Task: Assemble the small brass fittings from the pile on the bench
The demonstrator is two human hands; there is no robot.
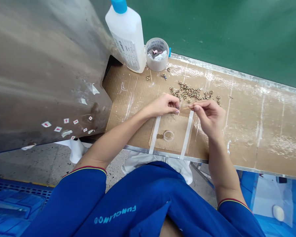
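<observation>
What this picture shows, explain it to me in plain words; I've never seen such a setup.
There is no machine: you see a person working bare-handed, filmed by a camera worn on the head, looking forward and down. The right hand holds a thin stick. The left hand is curled close by; whatever it may grip is too small to tell. On the cardboard lie many small metal parts, with a clear dish nearer the body and a white bottle beside a tape roll beyond.
</observation>
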